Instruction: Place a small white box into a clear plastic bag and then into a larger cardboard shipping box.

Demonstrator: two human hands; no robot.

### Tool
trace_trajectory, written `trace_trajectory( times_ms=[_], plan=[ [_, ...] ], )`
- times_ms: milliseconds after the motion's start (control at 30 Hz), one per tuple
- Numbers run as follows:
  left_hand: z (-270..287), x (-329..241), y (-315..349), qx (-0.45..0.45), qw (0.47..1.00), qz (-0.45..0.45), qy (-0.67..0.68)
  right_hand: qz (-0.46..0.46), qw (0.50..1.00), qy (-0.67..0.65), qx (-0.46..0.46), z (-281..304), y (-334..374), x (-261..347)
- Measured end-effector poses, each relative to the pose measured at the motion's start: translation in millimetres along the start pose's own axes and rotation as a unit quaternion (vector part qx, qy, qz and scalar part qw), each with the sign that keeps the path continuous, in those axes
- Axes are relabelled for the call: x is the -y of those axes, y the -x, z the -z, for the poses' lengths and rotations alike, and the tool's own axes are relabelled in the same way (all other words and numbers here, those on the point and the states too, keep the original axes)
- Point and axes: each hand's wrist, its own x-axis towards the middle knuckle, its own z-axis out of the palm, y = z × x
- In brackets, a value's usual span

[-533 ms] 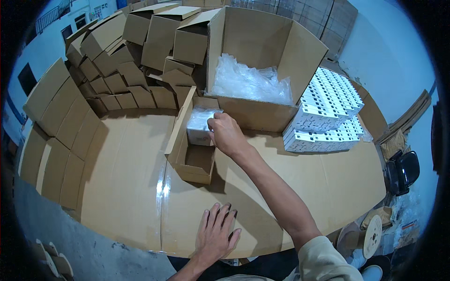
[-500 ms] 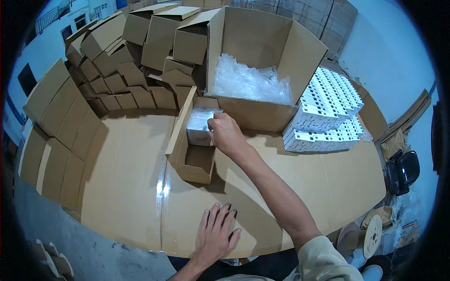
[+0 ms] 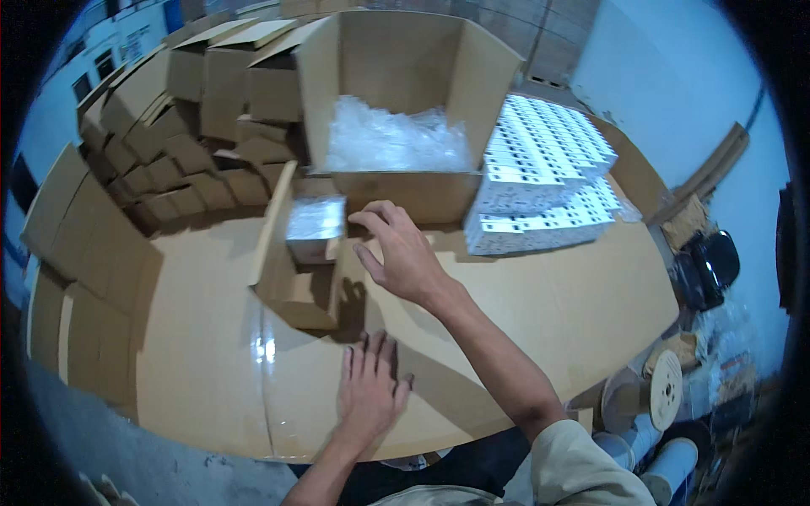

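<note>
A small brown cardboard box (image 3: pixel 295 302) stands with its lid up on the cardboard-covered table. In its far part sits a white box in clear plastic wrap (image 3: pixel 317 221); the near part shows bare cardboard. Just right of this carton, my right hand (image 3: pixel 400 253) hovers with thumb and fingers apart and nothing between them. My left hand (image 3: pixel 368 392) lies palm down on the table near the front edge, its fingers stretched out and holding nothing.
Behind stands a large open carton (image 3: pixel 405 190) with clear plastic bags (image 3: pixel 396 139). To its right are stacked white boxes (image 3: pixel 540 198). Several brown cartons (image 3: pixel 190 156) pile up at the back left, and others (image 3: pixel 93 337) line the left edge. A spool (image 3: pixel 665 390) stands at lower right.
My right hand has let go of the wrapped white box and drawn back to the right, its fingers opening. My view has shifted, so the cartons appear further left.
</note>
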Motion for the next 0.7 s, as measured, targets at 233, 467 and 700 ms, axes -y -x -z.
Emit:
trace_trajectory(
  times_ms=[233,467,700],
  plan=[
    [-29,12,-83,-0.029,1.000,0.001,-0.008,-0.045,0.994,0.064,-0.075,100,59,-46],
    [-32,19,-146,-0.064,0.997,-0.032,0.010,-0.106,0.969,0.153,-0.161,190,89,-141],
    [-31,17,-151,-0.061,0.997,-0.046,0.011,-0.134,0.922,0.267,-0.248,227,95,-220]
  ],
)
